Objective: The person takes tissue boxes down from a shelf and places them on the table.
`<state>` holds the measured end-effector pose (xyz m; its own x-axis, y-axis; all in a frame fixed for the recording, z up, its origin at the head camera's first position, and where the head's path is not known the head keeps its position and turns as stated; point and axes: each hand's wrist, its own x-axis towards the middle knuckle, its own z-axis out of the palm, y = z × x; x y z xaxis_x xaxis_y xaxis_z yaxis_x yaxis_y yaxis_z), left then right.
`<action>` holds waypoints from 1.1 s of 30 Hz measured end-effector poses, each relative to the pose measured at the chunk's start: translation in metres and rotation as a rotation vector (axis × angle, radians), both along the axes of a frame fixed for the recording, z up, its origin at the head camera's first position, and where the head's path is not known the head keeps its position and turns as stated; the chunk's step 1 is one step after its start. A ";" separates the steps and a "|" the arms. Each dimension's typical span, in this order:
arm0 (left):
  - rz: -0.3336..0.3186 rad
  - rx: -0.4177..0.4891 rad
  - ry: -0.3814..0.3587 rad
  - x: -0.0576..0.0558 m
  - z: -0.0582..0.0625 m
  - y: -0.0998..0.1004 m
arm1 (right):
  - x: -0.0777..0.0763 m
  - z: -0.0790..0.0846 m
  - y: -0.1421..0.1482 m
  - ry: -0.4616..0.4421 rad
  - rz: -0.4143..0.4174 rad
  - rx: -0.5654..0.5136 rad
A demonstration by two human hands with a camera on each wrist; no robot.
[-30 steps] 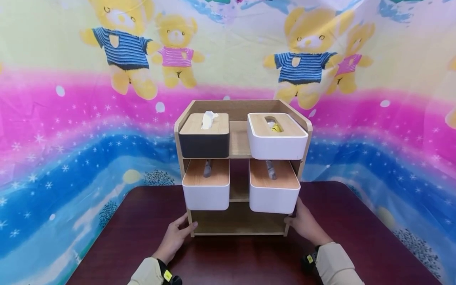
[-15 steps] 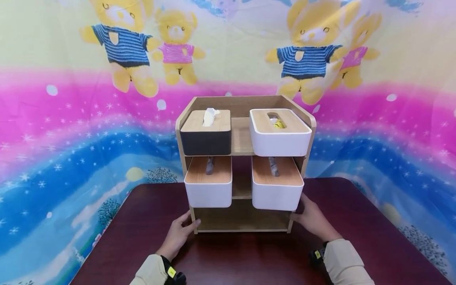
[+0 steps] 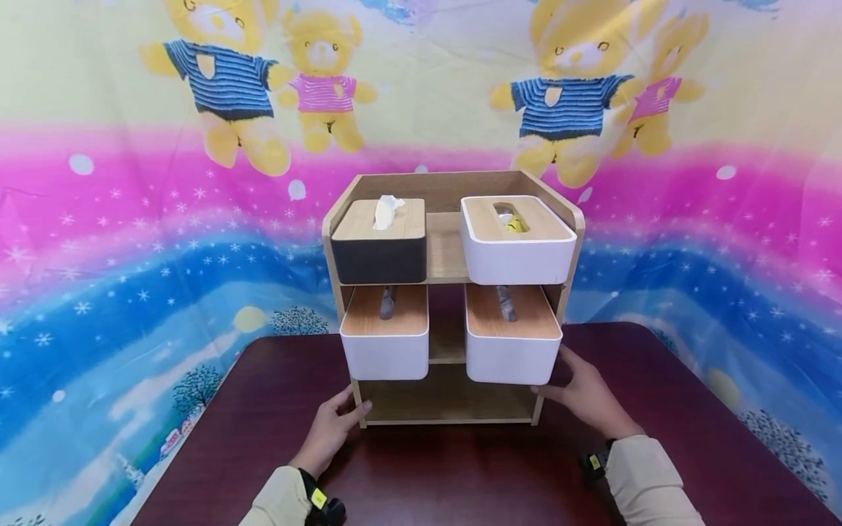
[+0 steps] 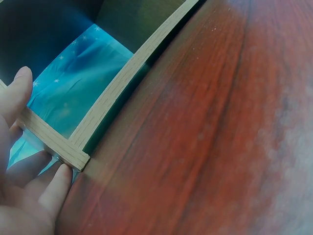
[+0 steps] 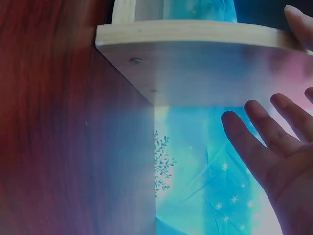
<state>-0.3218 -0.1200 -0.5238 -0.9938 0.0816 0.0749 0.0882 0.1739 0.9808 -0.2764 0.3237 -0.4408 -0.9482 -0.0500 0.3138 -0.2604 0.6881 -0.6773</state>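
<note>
A wooden desktop shelf (image 3: 450, 421) stands on the table, with boxes on two levels. My left hand (image 3: 329, 431) holds its lower left side panel, the thumb at the front edge and the fingers along the outer face. At the lower right side, my right hand (image 3: 590, 394) has its thumb by the panel's front edge; its fingers (image 5: 244, 139) are spread, apart from the outer face in the right wrist view. Up top sit a black tissue box (image 3: 380, 261) with a wooden lid and a white tissue box (image 3: 518, 261). Two white boxes (image 3: 384, 358) with wooden lids jut out from the middle level.
The dark red-brown table (image 3: 454, 475) extends around the shelf on both sides and in front. A printed cloth (image 3: 421, 117) with bears and snowflakes hangs behind it. White tissue (image 3: 387, 212) pokes out of the black box; something yellow (image 3: 514, 223) shows in the white one's slot.
The head view has tilted slightly down, so the bears sit higher. My right hand has eased outward from the shelf's side panel. The left hand keeps its place on the panel.
</note>
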 end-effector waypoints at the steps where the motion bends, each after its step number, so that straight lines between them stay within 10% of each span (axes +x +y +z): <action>1: 0.001 -0.003 0.002 0.000 0.000 0.000 | 0.001 0.001 0.001 0.001 -0.005 -0.002; 33: -0.024 0.007 0.042 0.000 -0.001 -0.002 | 0.012 0.029 0.012 0.112 -0.128 -0.021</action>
<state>-0.3222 -0.1222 -0.5244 -0.9877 0.1043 0.1167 0.1329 0.1645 0.9774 -0.2643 0.3354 -0.4118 -0.9055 0.0770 0.4172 -0.2459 0.7062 -0.6640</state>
